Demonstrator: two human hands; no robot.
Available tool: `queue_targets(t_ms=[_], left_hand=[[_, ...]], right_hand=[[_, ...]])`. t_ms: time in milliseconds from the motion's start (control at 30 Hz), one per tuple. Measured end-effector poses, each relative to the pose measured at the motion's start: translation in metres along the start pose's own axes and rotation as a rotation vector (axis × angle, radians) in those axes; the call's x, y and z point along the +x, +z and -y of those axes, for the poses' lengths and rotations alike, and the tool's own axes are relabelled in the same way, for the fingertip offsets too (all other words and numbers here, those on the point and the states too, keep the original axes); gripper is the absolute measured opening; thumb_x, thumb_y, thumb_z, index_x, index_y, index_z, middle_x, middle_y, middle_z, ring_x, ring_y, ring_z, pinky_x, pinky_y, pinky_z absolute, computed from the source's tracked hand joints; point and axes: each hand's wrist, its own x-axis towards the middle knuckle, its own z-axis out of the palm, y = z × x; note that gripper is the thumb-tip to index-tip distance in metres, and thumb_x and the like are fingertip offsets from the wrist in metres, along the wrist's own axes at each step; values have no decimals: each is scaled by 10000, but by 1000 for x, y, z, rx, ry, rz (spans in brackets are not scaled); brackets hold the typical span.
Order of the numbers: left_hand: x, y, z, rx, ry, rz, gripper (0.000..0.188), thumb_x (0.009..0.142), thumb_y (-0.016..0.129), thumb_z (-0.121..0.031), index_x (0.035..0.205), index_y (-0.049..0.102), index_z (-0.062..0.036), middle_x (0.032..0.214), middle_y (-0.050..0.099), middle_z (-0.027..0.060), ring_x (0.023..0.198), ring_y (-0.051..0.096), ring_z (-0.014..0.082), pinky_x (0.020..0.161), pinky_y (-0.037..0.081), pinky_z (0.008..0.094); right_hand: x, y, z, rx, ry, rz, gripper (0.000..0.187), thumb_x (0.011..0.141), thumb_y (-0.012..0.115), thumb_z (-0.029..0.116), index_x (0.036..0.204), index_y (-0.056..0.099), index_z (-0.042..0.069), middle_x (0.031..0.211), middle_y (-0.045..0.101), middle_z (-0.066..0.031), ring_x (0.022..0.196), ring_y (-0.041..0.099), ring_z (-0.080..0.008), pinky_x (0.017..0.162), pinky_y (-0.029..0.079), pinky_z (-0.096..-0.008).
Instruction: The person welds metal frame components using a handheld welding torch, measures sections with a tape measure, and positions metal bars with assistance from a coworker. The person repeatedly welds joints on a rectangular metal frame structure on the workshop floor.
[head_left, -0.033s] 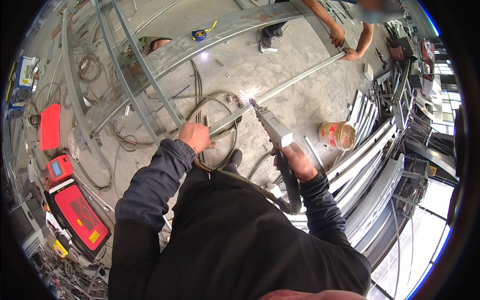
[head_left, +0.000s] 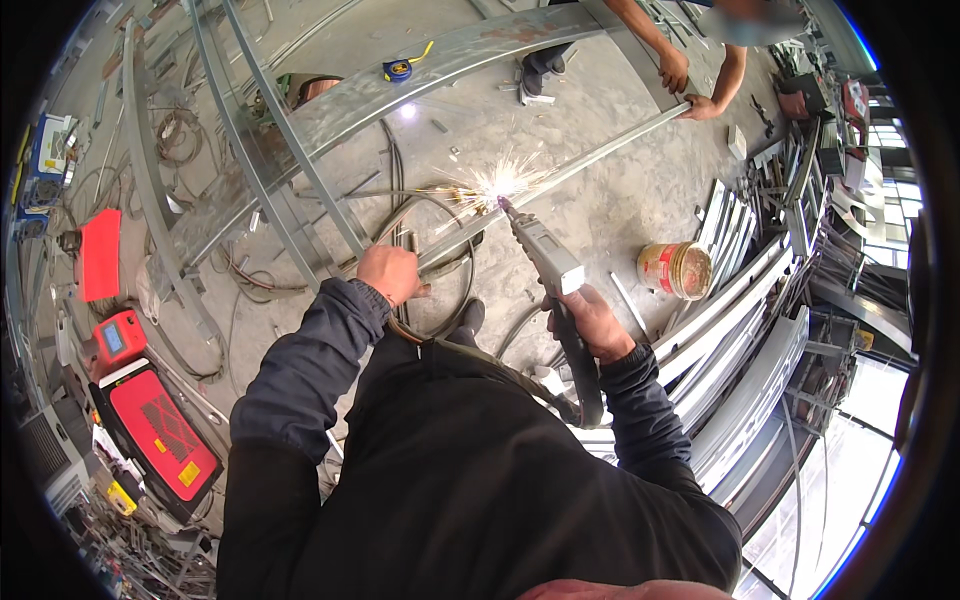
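A long thin metal bar (head_left: 585, 160) runs from near my left hand up to the far right. My left hand (head_left: 389, 273) is closed around its near end, fingers mostly hidden underneath. My right hand (head_left: 594, 322) grips a handheld welding torch (head_left: 545, 255) by its black handle. The torch's nozzle points up and left at the bar, and bright sparks (head_left: 503, 180) spray from its tip. At the bar's far end, a co-worker's hand (head_left: 704, 108) holds on, with that person's other hand (head_left: 675, 72) close by.
Larger steel frame pieces (head_left: 330, 125) cross the upper left, with a blue tape measure (head_left: 398, 70) on one. Hoses (head_left: 470, 260) coil by my feet. A bucket (head_left: 675, 270) stands right, near stacked metal profiles (head_left: 740, 330). A red-topped machine (head_left: 160, 430) sits at lower left.
The spark burst at the torch tip has grown wider and brighter. Both my hands, the torch and the bar look unmoved.
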Motion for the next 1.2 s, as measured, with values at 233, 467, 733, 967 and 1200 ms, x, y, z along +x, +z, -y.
queue_targets(t_ms=[233,467,733,967,1200], left_hand=[[-1,-6,-3,12,-7,26,220,807,691,-252,813,797,-59,825,757,195,805,755,371,782,600,469],[1,-2,-2,23,-20,31,226,823,686,-255,823,794,-56,841,760,188,815,756,366,782,602,468],[3,-2,2,9,-6,83,280,834,696,-324,842,791,-60,844,751,198,837,751,380,774,600,489],[26,-36,21,-115,42,346,511,916,609,-483,934,765,3,919,742,242,905,723,436,821,566,518],[44,-36,34,-175,51,419,454,978,547,-409,1051,732,-2,1024,727,246,932,684,437,848,522,509]], right_hand=[[1,-4,-5,1,-22,17,516,1057,623,496,1271,595,27,1021,681,-62,776,673,-142,677,578,-313],[-2,0,1,-9,-26,-19,544,1049,627,512,1276,599,18,1031,693,-78,764,670,-146,668,567,-306],[-48,-8,0,47,-105,119,682,1008,648,569,1368,579,-6,1127,689,-115,806,678,-190,707,559,-332],[-85,-18,-27,121,-78,192,719,986,665,568,1430,544,16,1120,684,-103,846,684,-179,747,557,-319],[-83,0,-51,21,42,276,677,1013,671,447,1478,533,-26,1111,669,-53,902,640,-138,804,541,-299]])
